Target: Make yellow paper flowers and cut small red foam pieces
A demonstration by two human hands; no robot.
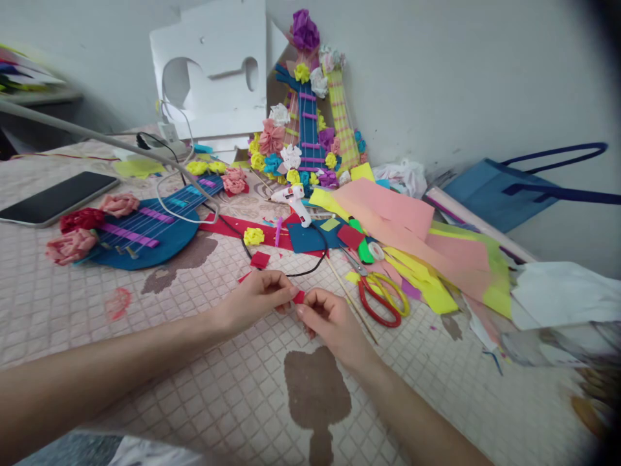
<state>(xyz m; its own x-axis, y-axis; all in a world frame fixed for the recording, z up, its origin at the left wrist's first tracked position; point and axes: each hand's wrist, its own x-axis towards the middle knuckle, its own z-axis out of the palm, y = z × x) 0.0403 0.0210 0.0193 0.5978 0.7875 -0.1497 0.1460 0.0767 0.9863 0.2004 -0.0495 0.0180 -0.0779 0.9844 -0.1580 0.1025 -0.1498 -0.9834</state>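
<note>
Over the middle of the table, my left hand (264,294) and my right hand (323,317) meet, fingertips pinched on a small red paper piece (299,297). Part of that piece is hidden by the fingers. Just beyond my left hand lies another red paper square (260,260), and a yellow paper flower (253,236) rests a little farther back. To the right of my right hand are a thin wooden stick (356,307) and scissors (381,301) with red and yellow handles. A white glue gun (295,202) sits behind, its black cord looping toward my hands.
A blue paper guitar (145,226) with paper flowers lies at left, near a phone (58,197). Decorated guitars (310,129) lean at the wall beside white foam board (213,84). Coloured paper sheets (412,226) pile up at right, near a blue bag (499,191).
</note>
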